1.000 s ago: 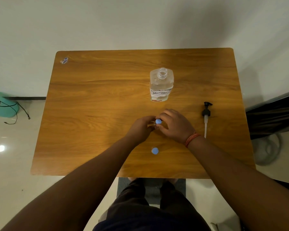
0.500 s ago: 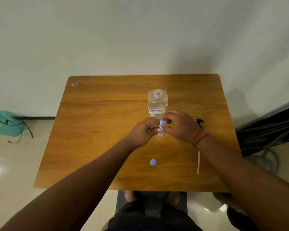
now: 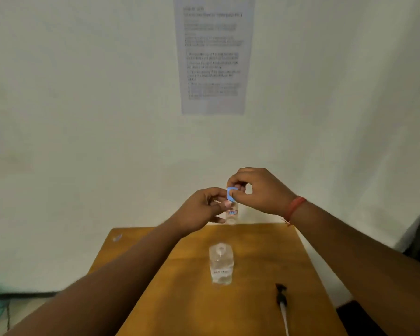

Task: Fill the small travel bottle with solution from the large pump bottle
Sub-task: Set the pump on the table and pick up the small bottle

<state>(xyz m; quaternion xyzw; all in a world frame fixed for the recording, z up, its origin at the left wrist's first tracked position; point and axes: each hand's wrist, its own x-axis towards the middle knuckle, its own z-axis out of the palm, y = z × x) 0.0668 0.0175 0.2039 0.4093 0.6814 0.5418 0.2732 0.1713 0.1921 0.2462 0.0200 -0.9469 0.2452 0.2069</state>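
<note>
While the left hand (image 3: 199, 209) grips the small travel bottle (image 3: 232, 214) in the air beyond the table's (image 3: 264, 238) far edge, the right hand (image 3: 257, 192) pinches its blue cap (image 3: 230, 193). A slip here likely drops the bottle off the table. The uncapped large bottle (image 3: 221, 263), mid-table beneath the forearms, could be tipped by a lowered arm.

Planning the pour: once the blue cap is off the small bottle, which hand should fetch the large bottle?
Probably the right hand: it only pinches the blue cap, while the left hand grips the small bottle. The large bottle stands open on the table.
</note>
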